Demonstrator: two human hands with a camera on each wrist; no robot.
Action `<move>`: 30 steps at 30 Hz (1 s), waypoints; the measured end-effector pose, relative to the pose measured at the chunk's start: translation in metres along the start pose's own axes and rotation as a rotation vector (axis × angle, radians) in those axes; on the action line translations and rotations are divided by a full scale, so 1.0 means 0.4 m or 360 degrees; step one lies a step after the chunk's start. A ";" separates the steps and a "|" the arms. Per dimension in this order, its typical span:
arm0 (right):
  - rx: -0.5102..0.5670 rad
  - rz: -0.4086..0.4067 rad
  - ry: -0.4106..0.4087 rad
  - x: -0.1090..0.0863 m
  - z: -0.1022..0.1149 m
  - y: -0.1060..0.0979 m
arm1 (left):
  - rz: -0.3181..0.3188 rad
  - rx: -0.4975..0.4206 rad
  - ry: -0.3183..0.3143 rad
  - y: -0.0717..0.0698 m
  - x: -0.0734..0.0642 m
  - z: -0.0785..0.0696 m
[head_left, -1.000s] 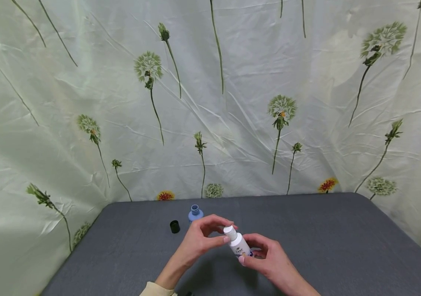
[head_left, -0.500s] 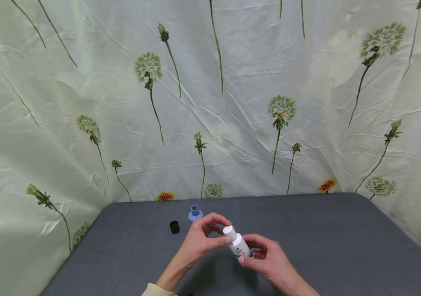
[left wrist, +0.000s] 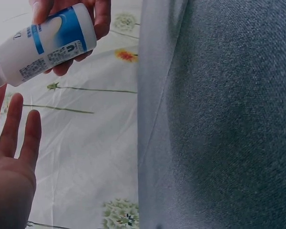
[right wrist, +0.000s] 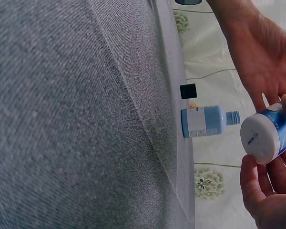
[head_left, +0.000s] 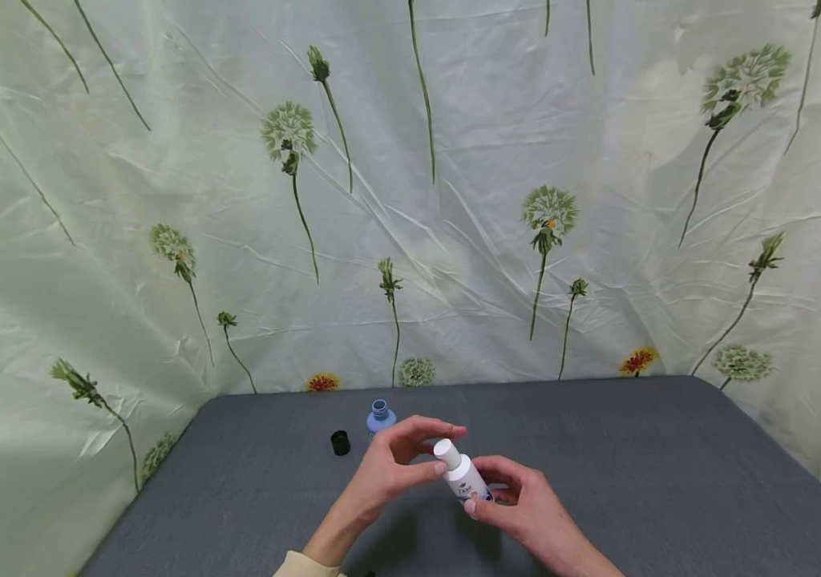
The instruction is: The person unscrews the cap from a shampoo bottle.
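A small white bottle with a Dove label and a blue band (head_left: 465, 481) is held tilted above the table. My right hand (head_left: 526, 501) grips its lower body, thumb in front and fingers behind. At the top, my left hand (head_left: 392, 465) has its thumb against the white cap (head_left: 446, 453), with the forefinger raised off it. In the left wrist view, several left-hand fingers (left wrist: 32, 136) stretch out straight below the bottle. The right wrist view shows the bottle's white base (right wrist: 257, 140). A blue bottle (head_left: 380, 418) with an uncapped neck stands behind my left hand, partly hidden.
A black cap (head_left: 341, 442) lies on the grey table (head_left: 634, 481), left of the blue bottle. Behind the table's far edge hangs a pale curtain (head_left: 468, 264) with a dandelion print.
My left fingers closed on the white cap half a second ago, and now the forefinger has lifted away from it. The right hand keeps its hold, almost still.
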State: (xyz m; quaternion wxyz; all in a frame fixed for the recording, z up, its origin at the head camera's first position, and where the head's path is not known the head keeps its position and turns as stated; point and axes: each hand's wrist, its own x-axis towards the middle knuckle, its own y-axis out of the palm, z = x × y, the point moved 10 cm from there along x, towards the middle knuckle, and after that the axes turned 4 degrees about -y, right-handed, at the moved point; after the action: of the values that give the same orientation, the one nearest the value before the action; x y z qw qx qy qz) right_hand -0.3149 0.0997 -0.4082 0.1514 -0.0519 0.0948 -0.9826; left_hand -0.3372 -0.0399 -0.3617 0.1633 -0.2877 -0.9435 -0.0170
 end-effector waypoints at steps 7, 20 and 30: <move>-0.0002 -0.0012 -0.0002 0.001 0.002 -0.002 | 0.0023 -0.0034 -0.0008 0.000 -0.001 -0.003; 0.0000 -0.0018 -0.0030 -0.001 0.002 -0.002 | -0.0117 0.0132 -0.0030 -0.021 0.002 0.004; 0.0003 -0.0002 -0.0002 0.001 0.000 0.001 | -0.0160 0.0195 -0.0030 -0.020 0.001 -0.001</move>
State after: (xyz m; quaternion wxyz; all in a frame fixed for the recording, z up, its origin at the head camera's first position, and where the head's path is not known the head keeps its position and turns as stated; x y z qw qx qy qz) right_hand -0.3151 0.0994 -0.4083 0.1508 -0.0526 0.0938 -0.9827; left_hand -0.3416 -0.0463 -0.3609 0.1708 -0.2294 -0.9576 0.0354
